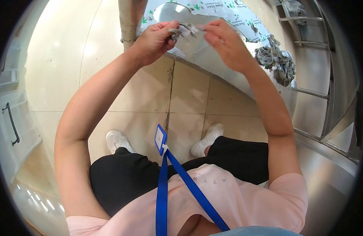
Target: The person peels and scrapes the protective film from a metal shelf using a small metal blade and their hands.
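Note:
A crumpled strip of grey-white film [184,31] stretches between my two hands. My left hand [154,42] is closed on the bunched part of it, with dark bits sticking out past the fingers. My right hand [228,44] pinches the other end between thumb and fingers. Just beyond them lies a shiny metal sheet [222,70], partly covered by pale blue protective film [232,12] printed with green leaves and lettering. The film has torn, ragged edges, and bare reflective metal shows below it. A wad of crumpled film [276,61] rests on the sheet at the right.
A metal rack [311,43] stands along the right side. A pale post or leg [129,23] rises left of the sheet. Clear plastic drawers [18,122] with a dark handle are at the far left. Cream tiles [142,94] cover the floor. A blue lanyard badge [160,139] hangs below.

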Motion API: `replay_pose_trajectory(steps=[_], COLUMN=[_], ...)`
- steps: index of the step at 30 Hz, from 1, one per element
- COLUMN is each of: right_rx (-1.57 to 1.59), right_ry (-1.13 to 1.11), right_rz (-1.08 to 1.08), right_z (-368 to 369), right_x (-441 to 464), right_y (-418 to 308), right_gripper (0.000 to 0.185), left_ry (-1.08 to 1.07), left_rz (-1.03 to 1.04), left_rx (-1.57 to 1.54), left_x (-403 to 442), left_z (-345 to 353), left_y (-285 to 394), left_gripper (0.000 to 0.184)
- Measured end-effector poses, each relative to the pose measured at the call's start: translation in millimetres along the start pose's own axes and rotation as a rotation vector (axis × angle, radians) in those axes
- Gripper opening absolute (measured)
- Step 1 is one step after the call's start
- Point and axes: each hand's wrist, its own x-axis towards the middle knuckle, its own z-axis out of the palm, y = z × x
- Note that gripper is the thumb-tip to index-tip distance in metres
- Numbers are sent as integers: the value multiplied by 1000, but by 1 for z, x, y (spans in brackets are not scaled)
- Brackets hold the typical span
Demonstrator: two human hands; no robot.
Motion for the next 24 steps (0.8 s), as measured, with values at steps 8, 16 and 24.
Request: replay_pose_trajectory(steps=[8,16,24], right_rx=[499,-531,-303], right_ry=[-65,61,354], right_rz=[244,-111,-52], right_z=[16,9,-14], right_x=[-5,-10,-3], right_y=[-11,-4,-6], right_gripper=[41,42,31], left_ry=[-9,32,48], left_rz=[64,76,103], left_rx=[-80,26,106], left_x=[-10,-4,-6], left_z=[36,28,40], left_y=[0,-4,5], left_gripper=[24,13,13])
